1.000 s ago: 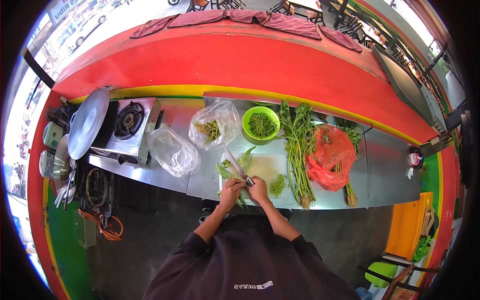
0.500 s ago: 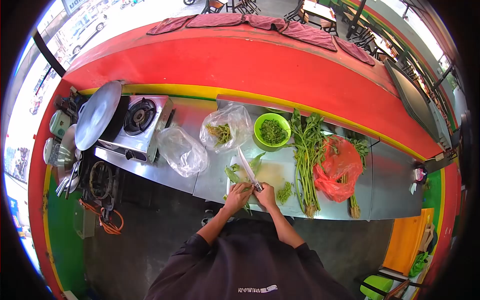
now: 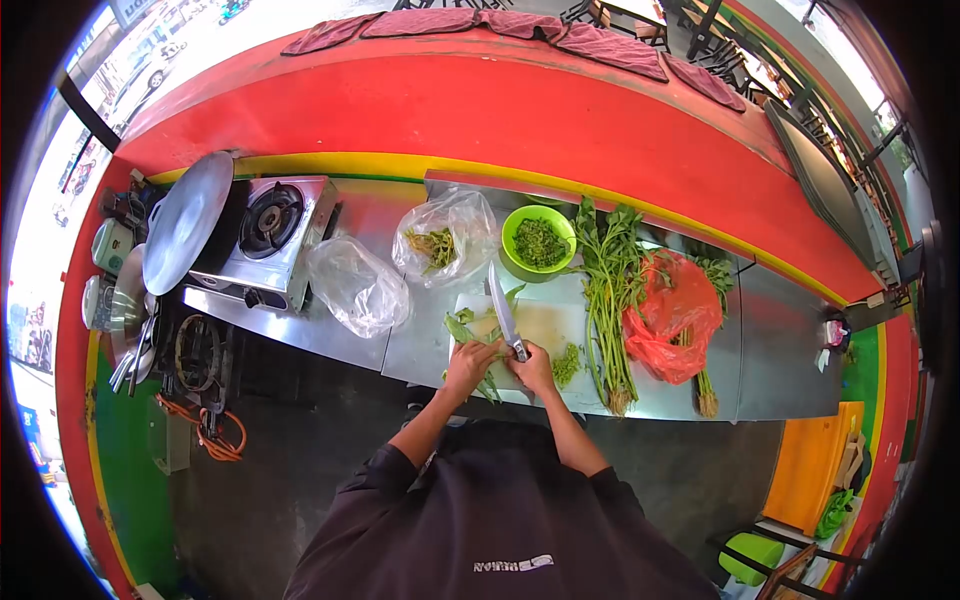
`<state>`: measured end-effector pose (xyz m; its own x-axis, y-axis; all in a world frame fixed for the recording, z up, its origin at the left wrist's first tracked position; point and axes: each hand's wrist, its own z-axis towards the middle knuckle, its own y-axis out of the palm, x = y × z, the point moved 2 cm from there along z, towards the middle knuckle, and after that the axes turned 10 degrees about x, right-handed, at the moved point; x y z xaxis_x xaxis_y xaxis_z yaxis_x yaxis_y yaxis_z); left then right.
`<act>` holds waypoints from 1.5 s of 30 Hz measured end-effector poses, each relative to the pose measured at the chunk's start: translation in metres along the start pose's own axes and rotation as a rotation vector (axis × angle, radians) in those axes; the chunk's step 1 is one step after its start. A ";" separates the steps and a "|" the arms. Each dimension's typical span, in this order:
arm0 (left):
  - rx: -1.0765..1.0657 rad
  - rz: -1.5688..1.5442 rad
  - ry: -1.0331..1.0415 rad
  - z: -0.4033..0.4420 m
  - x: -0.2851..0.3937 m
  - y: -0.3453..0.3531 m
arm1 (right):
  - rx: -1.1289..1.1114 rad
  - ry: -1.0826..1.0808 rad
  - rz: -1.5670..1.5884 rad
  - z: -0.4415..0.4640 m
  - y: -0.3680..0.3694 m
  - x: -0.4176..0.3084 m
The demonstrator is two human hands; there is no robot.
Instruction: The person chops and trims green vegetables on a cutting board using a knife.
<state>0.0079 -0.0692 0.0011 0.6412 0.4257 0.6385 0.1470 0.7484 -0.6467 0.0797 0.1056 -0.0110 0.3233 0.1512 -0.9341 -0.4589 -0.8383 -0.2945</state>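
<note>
A kitchen knife (image 3: 503,308) is in my right hand (image 3: 534,371), its fingers wrapped round the handle and the blade pointing away from me over the white cutting board (image 3: 570,318). Close beside it, my left hand (image 3: 470,367) is closed on leafy greens (image 3: 488,387) at the board's near edge. More loose leaves (image 3: 461,327) lie at the left of the board, partly behind the blade. A small heap of cut green stems (image 3: 567,364) sits at the right. Past the board stands a green bowl (image 3: 530,271) of chopped greens (image 3: 540,243).
Right of the board lie long-stemmed greens (image 3: 603,330) and a red plastic bag (image 3: 677,330). Two clear plastic bags, one with stems (image 3: 432,247) inside, the other (image 3: 358,290) crumpled, lie left. Farther left are a gas stove (image 3: 270,222) and a large metal lid (image 3: 187,225).
The knife blade has swung to point more straight away from me. Both hands stay close together at the board's near edge. The whole view has shifted slightly.
</note>
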 end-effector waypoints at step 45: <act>0.001 0.027 0.109 0.012 0.001 0.001 | -0.037 -0.033 0.118 0.001 0.000 0.005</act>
<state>-0.0005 -0.0617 0.0061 0.7229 0.3879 0.5719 0.1283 0.7379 -0.6626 0.0806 0.1067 -0.0154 0.2408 0.0667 -0.9683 -0.4616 -0.8697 -0.1747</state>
